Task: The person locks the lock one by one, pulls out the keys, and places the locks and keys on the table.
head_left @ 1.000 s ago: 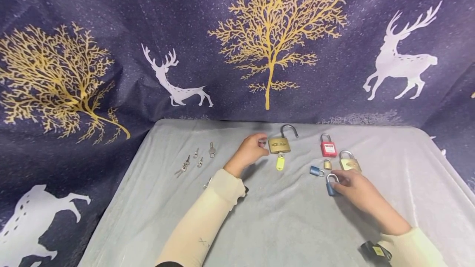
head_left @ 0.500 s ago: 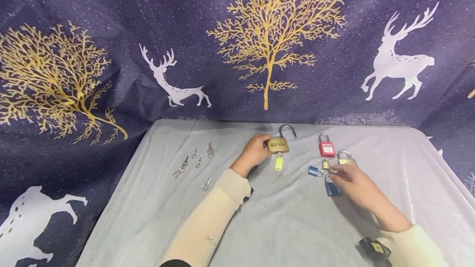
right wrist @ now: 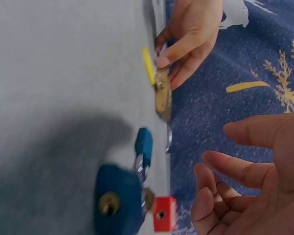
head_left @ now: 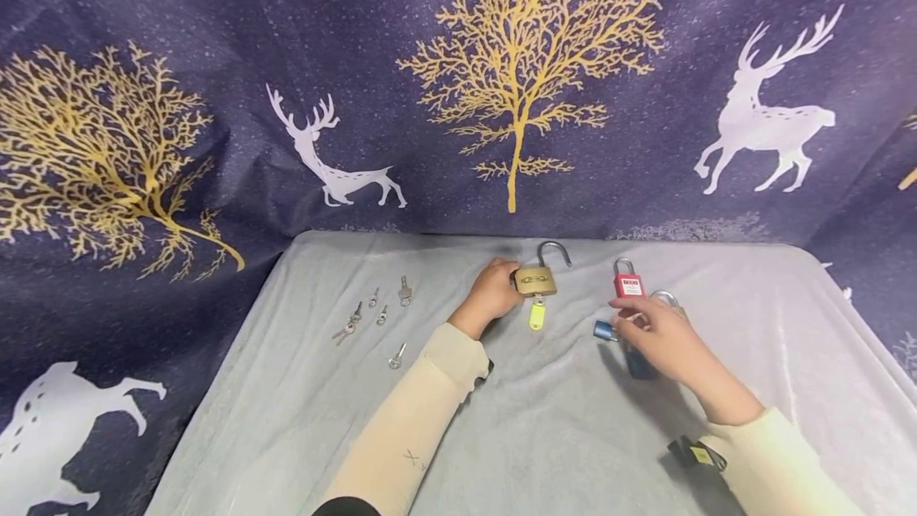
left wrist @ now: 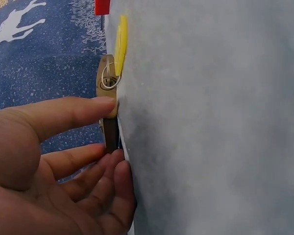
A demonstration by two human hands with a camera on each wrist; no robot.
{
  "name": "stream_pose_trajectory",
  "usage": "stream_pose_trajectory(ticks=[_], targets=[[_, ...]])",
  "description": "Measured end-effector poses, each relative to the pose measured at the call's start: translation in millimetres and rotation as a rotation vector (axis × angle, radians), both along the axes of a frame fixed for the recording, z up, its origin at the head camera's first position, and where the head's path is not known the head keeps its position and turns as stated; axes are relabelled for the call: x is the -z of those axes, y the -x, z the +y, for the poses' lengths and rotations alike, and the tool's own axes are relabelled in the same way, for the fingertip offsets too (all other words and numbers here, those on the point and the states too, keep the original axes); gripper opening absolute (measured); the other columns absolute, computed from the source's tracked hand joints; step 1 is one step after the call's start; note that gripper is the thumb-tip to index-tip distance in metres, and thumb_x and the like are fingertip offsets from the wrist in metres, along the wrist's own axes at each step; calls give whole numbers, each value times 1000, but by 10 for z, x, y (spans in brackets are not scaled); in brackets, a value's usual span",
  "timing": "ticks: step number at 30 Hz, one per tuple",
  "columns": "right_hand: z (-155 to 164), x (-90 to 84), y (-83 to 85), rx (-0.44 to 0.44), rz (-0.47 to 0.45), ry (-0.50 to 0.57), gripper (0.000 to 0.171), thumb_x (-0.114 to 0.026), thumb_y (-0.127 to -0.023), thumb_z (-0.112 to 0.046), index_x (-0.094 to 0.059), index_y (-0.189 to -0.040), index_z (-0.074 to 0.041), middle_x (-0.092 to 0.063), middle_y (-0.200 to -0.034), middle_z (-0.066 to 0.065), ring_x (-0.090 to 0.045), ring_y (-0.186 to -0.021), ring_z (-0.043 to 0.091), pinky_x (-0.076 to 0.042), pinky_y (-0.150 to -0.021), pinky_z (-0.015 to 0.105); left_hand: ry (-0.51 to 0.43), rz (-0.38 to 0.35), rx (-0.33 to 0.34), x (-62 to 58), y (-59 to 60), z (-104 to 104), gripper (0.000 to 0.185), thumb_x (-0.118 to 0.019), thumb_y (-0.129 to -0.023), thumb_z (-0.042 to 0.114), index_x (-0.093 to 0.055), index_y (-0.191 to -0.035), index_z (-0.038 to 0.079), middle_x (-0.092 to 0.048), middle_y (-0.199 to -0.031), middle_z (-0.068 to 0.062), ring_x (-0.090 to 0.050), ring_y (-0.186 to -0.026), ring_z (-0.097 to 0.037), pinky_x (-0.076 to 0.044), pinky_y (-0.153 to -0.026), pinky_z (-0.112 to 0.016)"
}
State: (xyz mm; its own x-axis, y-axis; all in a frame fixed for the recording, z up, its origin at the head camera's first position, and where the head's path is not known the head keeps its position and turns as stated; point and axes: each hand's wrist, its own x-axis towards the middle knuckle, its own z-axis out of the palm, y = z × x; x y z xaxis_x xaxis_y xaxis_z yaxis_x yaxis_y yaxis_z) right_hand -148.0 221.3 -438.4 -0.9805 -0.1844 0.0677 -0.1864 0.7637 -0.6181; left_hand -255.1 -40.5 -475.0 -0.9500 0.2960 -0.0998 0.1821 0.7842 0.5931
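A brass padlock (head_left: 536,280) with its shackle swung open lies on the grey cloth (head_left: 559,436), a yellow key tag (head_left: 536,314) below it. My left hand (head_left: 510,281) pinches the padlock's left edge between thumb and fingers, as the left wrist view shows: brass padlock (left wrist: 107,73), yellow tag (left wrist: 120,41). My right hand (head_left: 634,323) hovers with loose fingers and holds nothing. It is above a small blue padlock (head_left: 604,330) and a larger blue padlock (head_left: 640,365), just below a red padlock (head_left: 628,283). In the right wrist view, the larger blue padlock (right wrist: 115,200) lies beside the red one (right wrist: 164,214).
Several loose keys (head_left: 372,305) lie at the left of the cloth, with a single key (head_left: 396,355) nearer me. Another brass padlock (head_left: 668,297) is mostly hidden behind my right hand. A dark curtain with trees and deer (head_left: 516,102) closes the back and sides.
My right hand left the larger blue padlock and moved up and left over the small locks. My left hand closed in on the brass padlock's edge.
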Motion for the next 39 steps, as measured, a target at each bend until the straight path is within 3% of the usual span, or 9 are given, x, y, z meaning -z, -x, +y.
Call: stream_pose_trajectory(ticks=[4, 9, 15, 21, 27, 32, 35, 39], targets=[[-97, -55, 51, 12, -19, -39, 37, -61, -100, -31, -66, -130, -9, -72, -114, 13, -70, -90, 22, -54, -77, 43, 36, 44, 21, 14, 7, 8, 57, -74, -78, 3, -63, -134, 6, -63, -129, -11, -60, -119, -26, -50, -101, -33], [-219, -90, 146, -21, -40, 27, 38, -58, -102, -28, -63, -133, -6, -70, -115, 14, -68, -96, 26, -54, -82, 42, 78, 103, 30, 28, 9, 12, 45, -77, -74, 6, -71, -118, 9, -66, -113, -7, -57, -107, -23, -50, -93, -32], [-357, -169, 286, -43, -62, 119, 39, -55, -104, -27, -60, -136, -4, -68, -118, 16, -67, -103, 30, -53, -91, 47, 35, 53, -5, 25, 4, -14, 61, -84, -77, 12, -65, -135, 10, -62, -126, -8, -58, -113, -23, -50, -101, -32], [-472, -274, 397, -31, -87, 137, 43, -53, -105, -35, -59, -139, -9, -68, -125, 16, -66, -112, 34, -51, -97, 53, -15, 24, -21, -2, 10, -31, 64, -84, -77, 16, -63, -137, 10, -61, -134, -11, -61, -118, -26, -49, -104, -35], [-557, -314, 495, -16, -88, 170, 41, -53, -105, -34, -60, -137, -11, -72, -115, 12, -69, -105, 31, -53, -87, 41, -103, 43, -41, 15, 28, -57, 54, -82, -72, 13, -72, -125, 14, -69, -126, -9, -65, -114, -23, -52, -99, -33], [-602, -314, 561, 1, -97, 201, 40, -52, -104, -35, -61, -136, -13, -73, -108, 9, -68, -100, 32, -49, -80, 32, -170, 67, -55, 40, 43, -68, 45, -82, -69, 11, -76, -114, 14, -76, -109, -5, -66, -96, -20, -53, -88, -29], [-628, -278, 615, 13, -95, 218, 39, -53, -104, -34, -62, -135, -12, -72, -107, 12, -68, -95, 27, -49, -77, 29, -207, 83, -72, 40, 40, -65, 42, -84, -68, 12, -78, -110, 14, -77, -100, -3, -66, -87, -18, -53, -81, -27], [-647, -180, 695, 29, -88, 275, 37, -55, -103, -24, -63, -133, -4, -70, -111, 21, -64, -90, 20, -51, -70, 24, -230, 90, -95, 18, 30, -55, 44, -86, -69, 17, -77, -112, 16, -78, -101, -1, -68, -88, -16, -53, -81, -26]])
